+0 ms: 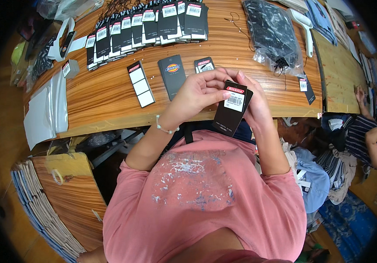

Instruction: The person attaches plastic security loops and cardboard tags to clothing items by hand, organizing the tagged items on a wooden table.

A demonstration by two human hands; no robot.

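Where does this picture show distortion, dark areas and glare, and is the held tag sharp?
Head view: the wooden table shows a bowed front edge; the corners go black outside the round image; whitish reflections mark the clear plastic bag; the held black tag looks fairly sharp.

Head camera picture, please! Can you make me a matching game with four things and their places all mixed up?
Things
1. Bracelet
2. White roller
3. Tape ring
4. Black tag nearest the pink shirt

Places
A. Lower left, near the folded clothes
B. Between the left hand and right hand
C. Around the left wrist
D. Right of the plastic bag

Pairs: 1-C, 2-D, 3-A, 4-B
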